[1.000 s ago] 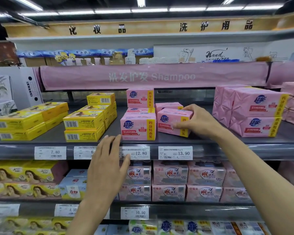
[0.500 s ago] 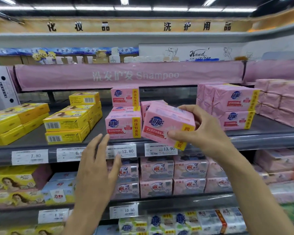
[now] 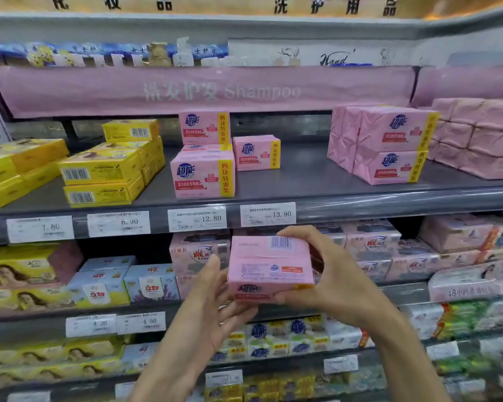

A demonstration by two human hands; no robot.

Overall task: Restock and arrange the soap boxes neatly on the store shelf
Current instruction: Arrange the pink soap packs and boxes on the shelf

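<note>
Soap box (image 3: 269, 265) was off the shelf, held in the air just below the 13.90 tag (image 3: 267, 214). Right hand (image 3: 331, 280) gripped it, w/ fingers over the top edge & thumb on the lower front. Left hand (image 3: 206, 303) was mostly flat, fingers fairly straight, propping the box from its left side & underneath w/o closing on it. Box's long axis ran left-right, approx. parallel to the shelf (image 3: 317, 184) lip. Panel w/ barcode & fine print faced the person, tilted up. A narrow logo side showed along its lower edge. Main printed front prob. pointed away, toward the shelf.

To do this step well: turn the box so the big logo face looks out to the aisle, upright like its neighbours, & keep both hands on till it sits flat. Bare shelf directly above the tag looked like the slot. Set it flush w/ the lip & square to the stack of pink boxes (image 3: 202, 175) up & left of the tag. Another pink box (image 3: 256, 152) stood further back above the tag, so line up in front of it. Yellow boxes (image 3: 99, 175) sat far left of the tag.
</note>
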